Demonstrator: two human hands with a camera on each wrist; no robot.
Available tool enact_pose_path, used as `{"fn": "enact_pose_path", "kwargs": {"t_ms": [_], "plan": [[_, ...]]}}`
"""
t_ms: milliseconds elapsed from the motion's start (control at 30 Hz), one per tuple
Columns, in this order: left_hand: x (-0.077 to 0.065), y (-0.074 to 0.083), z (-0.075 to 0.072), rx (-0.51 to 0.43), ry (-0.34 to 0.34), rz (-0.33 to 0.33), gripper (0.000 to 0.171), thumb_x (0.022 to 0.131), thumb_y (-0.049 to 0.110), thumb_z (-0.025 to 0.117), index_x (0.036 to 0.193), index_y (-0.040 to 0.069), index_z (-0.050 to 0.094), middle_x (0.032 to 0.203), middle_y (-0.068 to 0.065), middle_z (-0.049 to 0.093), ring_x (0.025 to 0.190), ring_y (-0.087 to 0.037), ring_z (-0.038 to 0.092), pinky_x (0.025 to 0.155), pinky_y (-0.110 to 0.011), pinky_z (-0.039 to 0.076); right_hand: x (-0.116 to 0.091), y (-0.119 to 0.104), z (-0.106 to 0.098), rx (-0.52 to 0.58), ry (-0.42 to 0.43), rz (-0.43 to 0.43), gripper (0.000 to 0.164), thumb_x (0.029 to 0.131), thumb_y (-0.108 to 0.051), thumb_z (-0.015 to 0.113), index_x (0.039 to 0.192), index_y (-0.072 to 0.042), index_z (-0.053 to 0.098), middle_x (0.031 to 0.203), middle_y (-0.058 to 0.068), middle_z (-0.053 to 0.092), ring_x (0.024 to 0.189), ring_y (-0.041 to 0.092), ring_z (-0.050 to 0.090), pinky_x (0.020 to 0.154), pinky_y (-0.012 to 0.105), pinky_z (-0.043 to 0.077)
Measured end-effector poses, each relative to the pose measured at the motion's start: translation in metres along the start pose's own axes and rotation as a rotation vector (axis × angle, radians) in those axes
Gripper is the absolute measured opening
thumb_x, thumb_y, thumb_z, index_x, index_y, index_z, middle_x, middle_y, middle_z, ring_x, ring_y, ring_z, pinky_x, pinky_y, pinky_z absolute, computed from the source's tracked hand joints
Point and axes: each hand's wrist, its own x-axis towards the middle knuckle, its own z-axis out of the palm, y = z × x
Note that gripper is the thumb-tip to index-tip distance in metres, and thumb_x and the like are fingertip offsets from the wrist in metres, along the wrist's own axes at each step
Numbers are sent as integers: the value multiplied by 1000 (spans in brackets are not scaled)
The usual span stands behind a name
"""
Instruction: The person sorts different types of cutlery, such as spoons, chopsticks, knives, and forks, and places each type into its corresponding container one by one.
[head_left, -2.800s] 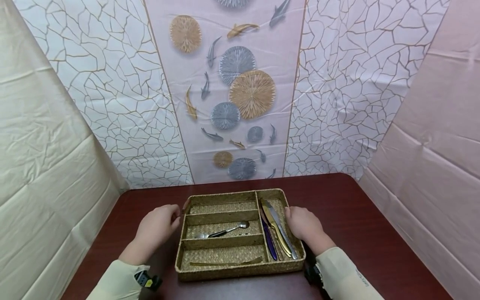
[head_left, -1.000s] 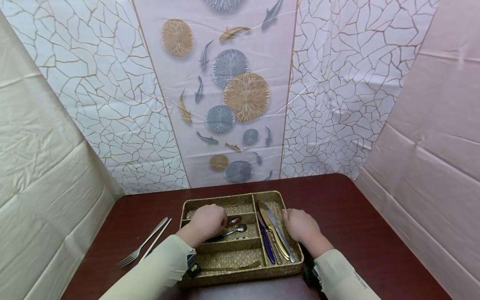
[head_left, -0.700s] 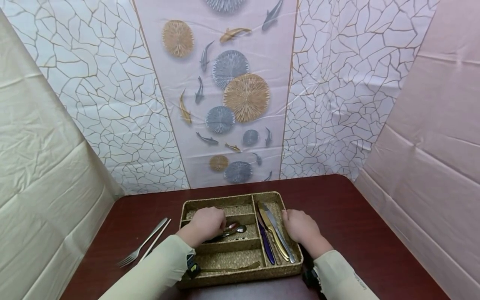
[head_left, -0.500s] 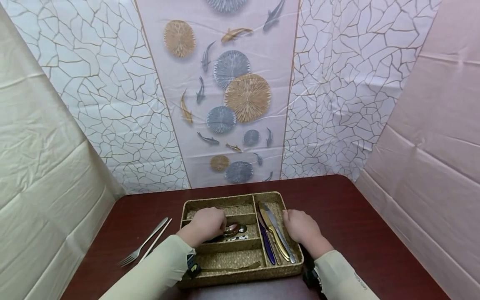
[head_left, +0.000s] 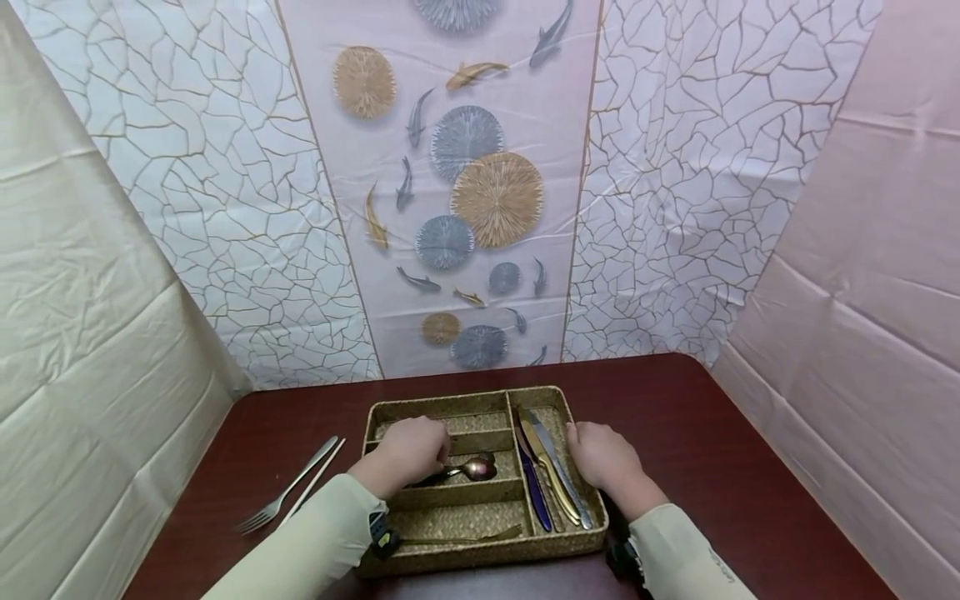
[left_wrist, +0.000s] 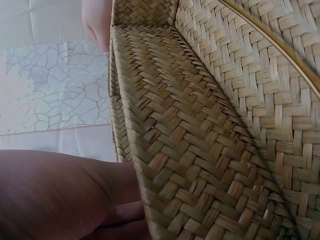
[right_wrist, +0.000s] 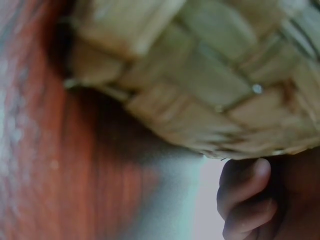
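In the head view my left hand (head_left: 411,450) is inside the middle left compartment of the woven cutlery tray (head_left: 442,495). It pinches the handle of a spoon (head_left: 478,469), whose shiny reddish bowl points right. Beneath lies a black-handled spoon, mostly covered. At the tray's right rim my right hand (head_left: 606,454) holds the side wall; in the right wrist view its curled fingers (right_wrist: 250,190) show below the woven wall. The left wrist view shows my left hand (left_wrist: 60,192) behind a woven divider (left_wrist: 190,125), which hides the fingertips and the spoon.
Several knives (head_left: 551,467) fill the tray's right compartment. A gold fork (head_left: 480,537) lies in the front one. Left of the tray, a silver fork (head_left: 288,487) and a pale thin stick (head_left: 313,482) lie on the dark red table (head_left: 652,392). Cloth walls surround it.
My left hand has moved from beside the tray's left edge into the middle compartment. The reddish spoon's bowl has come down and forward over the black-handled spoon. My right hand stays at the rim.
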Motion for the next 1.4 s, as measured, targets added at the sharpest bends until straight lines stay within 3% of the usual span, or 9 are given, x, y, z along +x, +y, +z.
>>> {"fn": "enact_pose_path", "kwargs": {"t_ms": [67,200,367,467,600,833,1000,1233,1400], "plan": [[-3,0,-2,-6,19,5,53,83,12,72,51,26,32,49,13,16,47,-9,14,44,-29,18,0,0,0,2,2,1,55,105,-42,25,111,-8,67,94,12,69,85,29,64,69,50,52],[-9,-4,-9,-28,63,-4,51,84,13,70,52,26,32,50,12,17,47,-9,14,45,-29,17,0,1,1,1,5,6,52,105,-42,26,104,-10,67,81,9,65,79,27,63,66,49,51],[-20,-19,-25,-19,133,-69,44,80,13,67,51,28,39,49,14,27,45,-7,22,45,-29,23,2,1,1,-4,1,3,49,106,-40,27,96,-12,65,72,6,59,75,25,62,65,48,49],[-28,-33,-38,-15,146,-134,35,79,14,66,52,28,50,49,15,41,45,-6,33,46,-29,32,2,1,2,-6,6,-7,52,106,-40,27,107,-8,68,91,13,69,85,30,64,71,53,52],[-40,-53,-54,-40,149,-223,25,84,19,68,61,28,64,58,14,57,50,-6,46,50,-31,43,1,2,2,-5,15,-17,53,106,-38,29,123,-3,65,118,19,68,97,36,64,80,59,53],[-62,-81,-69,-88,166,-299,17,87,21,70,72,29,70,66,9,65,52,-9,52,52,-35,47,2,2,2,-4,17,-21,55,106,-39,27,121,-3,65,113,18,69,95,35,64,79,58,52],[-78,-96,-57,-81,134,-358,13,83,22,75,72,27,71,69,9,66,55,-8,53,54,-37,50,2,2,2,0,7,-21,53,106,-37,29,124,-1,64,119,21,67,99,37,63,82,60,52],[-102,-113,-24,-123,-4,-429,22,75,18,79,60,18,62,53,5,53,46,-13,43,44,-33,36,2,0,2,9,-2,-12,50,106,-34,31,129,-1,61,127,22,64,105,39,61,86,61,50],[-116,-123,-2,-137,-27,-450,20,67,17,85,69,16,66,63,2,60,54,-16,50,49,-35,44,1,0,1,5,0,-17,52,106,-35,30,129,0,61,128,23,63,107,40,60,88,61,50]]}}
